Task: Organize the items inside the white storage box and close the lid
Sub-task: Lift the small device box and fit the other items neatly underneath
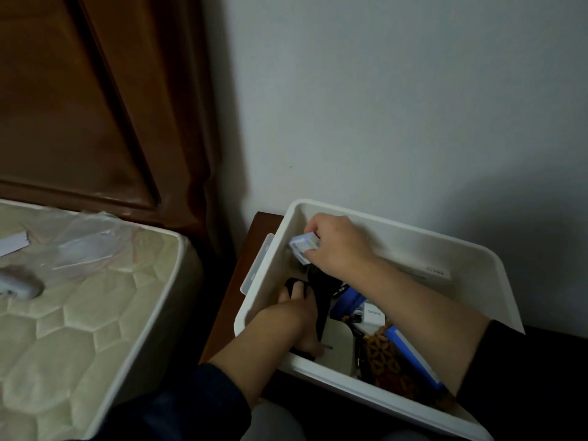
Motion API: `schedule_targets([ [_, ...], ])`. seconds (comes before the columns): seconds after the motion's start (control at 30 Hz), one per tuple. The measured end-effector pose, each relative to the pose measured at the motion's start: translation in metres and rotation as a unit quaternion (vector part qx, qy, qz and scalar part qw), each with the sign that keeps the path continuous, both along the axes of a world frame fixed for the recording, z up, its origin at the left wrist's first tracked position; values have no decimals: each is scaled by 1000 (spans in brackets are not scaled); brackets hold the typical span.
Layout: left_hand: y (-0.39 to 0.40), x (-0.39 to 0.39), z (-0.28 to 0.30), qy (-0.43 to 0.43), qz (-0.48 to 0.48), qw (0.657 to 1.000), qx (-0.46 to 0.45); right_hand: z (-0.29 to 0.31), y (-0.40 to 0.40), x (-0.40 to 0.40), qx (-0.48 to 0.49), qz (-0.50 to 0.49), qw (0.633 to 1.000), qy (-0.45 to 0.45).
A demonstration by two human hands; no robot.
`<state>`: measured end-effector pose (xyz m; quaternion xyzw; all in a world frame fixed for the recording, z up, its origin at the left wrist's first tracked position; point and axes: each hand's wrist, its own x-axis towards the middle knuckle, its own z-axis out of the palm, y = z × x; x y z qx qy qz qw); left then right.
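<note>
White storage box (496, 268), set on a dark wooden desk (254, 237) against the wall, right of the mattress (95, 313); lid not identified in view. Within the box, at its left wall: left hand (299, 316) pressed into a black item (321, 291), grip not discernible; right hand (334, 246), further in, clamped on a small white-and-blue carton (302, 245). Sorting is judged under way; a slot for the carton is needed next.

box (496, 268): on the nightstand (254, 249), against the wall (381, 90)
mattress (95, 313): left of the nightstand
headboard (95, 90): behind the mattress
</note>
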<state>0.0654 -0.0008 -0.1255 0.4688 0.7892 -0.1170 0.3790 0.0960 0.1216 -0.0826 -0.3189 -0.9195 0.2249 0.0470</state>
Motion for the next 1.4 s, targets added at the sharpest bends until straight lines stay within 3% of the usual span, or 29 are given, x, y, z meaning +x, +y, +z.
schedule_targets([
  [0.17,1,-2,7,-15,-15,999,-38,-5,-11,-13,70,29,991,-107],
  [0.6,-9,0,13,-32,-16,999,-40,-40,-23,-20,267,74,954,-115],
  [0.93,-8,-2,7,-41,-10,998,-40,-63,-17,-22,324,58,931,-158],
  [1.23,-8,-2,8,-49,4,998,-38,-63,-12,-9,331,77,939,-55],
  [1.4,-9,-2,11,-51,46,997,-17,-42,-7,36,238,70,967,57],
])
